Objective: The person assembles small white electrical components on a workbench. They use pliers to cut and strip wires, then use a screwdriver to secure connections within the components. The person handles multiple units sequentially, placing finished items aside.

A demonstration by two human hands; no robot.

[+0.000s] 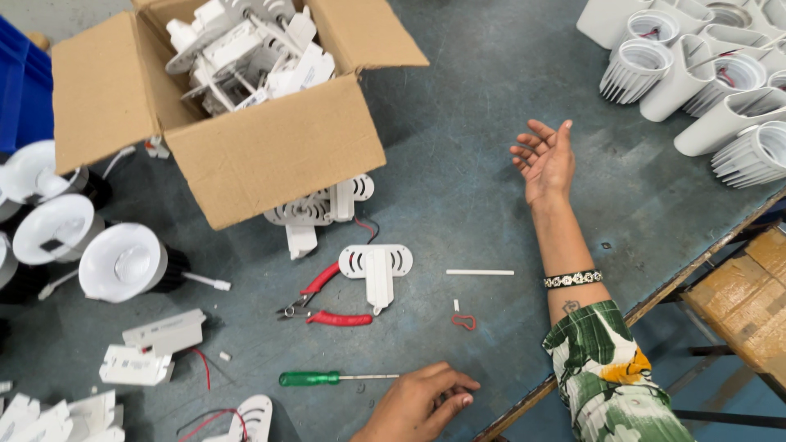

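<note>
Fingers of the left hand (426,405) lay loosely curled on the table (483,106), empty, just beside one green-handled screwdriver (327,378). Right hand (547,157) rested palm up, fingers relaxed, gripping nothing, well apart from it. One pair of red-handled pliers (323,304) lay beside one white bracket (377,266). Three round white lamps (123,262) sat left, perhaps more, cut off by the edge.

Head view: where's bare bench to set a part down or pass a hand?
Widest bare patch: between the cardboard box, the right hand and the white housings. A smaller one lies between the white stick and the right forearm. Crowded: left edge with lamps, and around the pliers, bracket and screwdriver by the left hand.
</note>
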